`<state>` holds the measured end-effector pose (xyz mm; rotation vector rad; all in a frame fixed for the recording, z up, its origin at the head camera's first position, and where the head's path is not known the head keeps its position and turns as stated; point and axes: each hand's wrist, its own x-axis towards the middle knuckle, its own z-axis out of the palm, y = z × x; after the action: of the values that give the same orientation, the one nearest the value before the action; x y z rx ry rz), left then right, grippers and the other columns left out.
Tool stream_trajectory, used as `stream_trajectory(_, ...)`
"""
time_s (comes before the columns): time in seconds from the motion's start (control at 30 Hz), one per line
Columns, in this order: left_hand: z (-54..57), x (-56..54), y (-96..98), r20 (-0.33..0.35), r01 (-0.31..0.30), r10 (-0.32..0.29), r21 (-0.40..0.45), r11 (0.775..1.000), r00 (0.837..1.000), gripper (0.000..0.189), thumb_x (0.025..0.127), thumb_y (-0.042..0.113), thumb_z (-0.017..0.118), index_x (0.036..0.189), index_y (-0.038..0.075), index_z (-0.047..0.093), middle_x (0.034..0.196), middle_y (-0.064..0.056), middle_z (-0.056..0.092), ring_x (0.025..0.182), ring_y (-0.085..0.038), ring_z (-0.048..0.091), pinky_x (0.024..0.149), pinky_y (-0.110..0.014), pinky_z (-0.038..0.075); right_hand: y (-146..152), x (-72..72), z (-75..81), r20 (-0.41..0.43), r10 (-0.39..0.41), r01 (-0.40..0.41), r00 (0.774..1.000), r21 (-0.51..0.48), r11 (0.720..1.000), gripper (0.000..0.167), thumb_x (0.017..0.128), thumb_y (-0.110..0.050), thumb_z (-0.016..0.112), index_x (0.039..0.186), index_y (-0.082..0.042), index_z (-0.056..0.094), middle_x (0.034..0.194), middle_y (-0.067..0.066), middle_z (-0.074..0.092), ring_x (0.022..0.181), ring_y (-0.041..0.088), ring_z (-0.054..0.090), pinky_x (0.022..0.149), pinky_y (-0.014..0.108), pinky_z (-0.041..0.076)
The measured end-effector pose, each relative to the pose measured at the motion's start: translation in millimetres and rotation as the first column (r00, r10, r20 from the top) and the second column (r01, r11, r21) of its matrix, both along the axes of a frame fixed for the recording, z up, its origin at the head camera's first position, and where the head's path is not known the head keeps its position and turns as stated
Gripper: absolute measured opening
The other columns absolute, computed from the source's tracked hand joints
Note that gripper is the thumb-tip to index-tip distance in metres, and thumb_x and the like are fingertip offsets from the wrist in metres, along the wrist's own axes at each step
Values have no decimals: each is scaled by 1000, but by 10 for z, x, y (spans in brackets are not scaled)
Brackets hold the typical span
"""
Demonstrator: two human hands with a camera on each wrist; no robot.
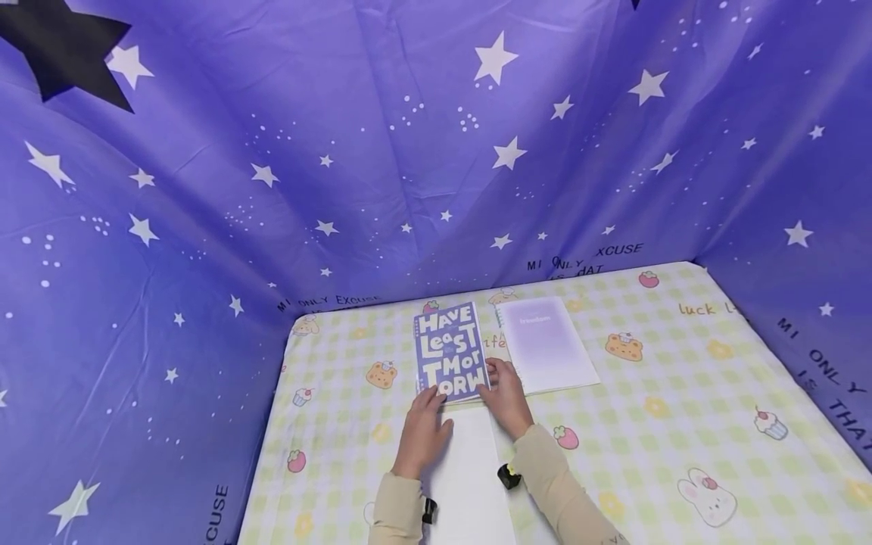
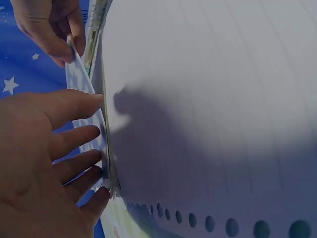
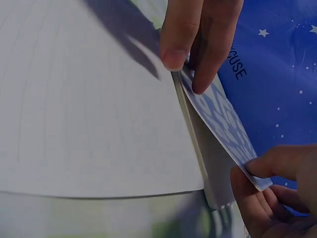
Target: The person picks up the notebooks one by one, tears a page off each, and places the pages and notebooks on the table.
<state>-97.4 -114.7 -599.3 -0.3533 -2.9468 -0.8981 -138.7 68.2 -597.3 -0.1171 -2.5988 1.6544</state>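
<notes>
A blue notebook cover [image 1: 450,352] with large white lettering lies ahead of a white, faintly lined sheet [image 1: 470,469]. Punched holes run along one side of the sheet in the left wrist view. My right hand [image 1: 506,390] pinches the near right corner of the blue cover, its edge raised in the right wrist view. At the near left corner is my left hand [image 1: 422,431], fingers extended and spread. In the left wrist view its fingertips [image 2: 91,133] meet the cover and its thumb is right at the sheet's far edge.
A lilac spiral notebook [image 1: 548,344] lies flat to the right of the blue cover. The checked tablecloth [image 1: 327,446] has printed bears, cupcakes and strawberries. Blue star-printed curtains [image 1: 409,151] stand behind and at both sides of the table.
</notes>
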Motion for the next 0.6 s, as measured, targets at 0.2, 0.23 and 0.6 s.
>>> stream_trajectory(0.2,-9,9,68,-24,-5,3,-81,997,1000,44,85,14,75,125,-1,64,139,-20,55,134,-37,48,112,-50,39,60,4,-90,34,2,-4,999,76,997,49,79,4,72,125,10,56,107,17,56,90,25,61,82,38,54)
stream_trajectory(0.23,-5,12,91,-24,-9,7,-87,996,1000,43,85,14,74,124,-1,64,138,-21,56,133,-38,48,112,-50,39,74,12,-102,31,5,-8,1000,87,996,49,78,5,72,124,11,57,107,17,56,89,25,61,82,38,53)
stream_trajectory(0.6,18,51,423,-180,39,-64,-141,989,982,37,79,10,77,113,0,68,121,-20,64,116,-34,60,100,-47,49,257,64,-19,-18,48,-46,999,90,995,46,77,5,71,121,7,59,105,16,58,89,24,60,81,37,55)
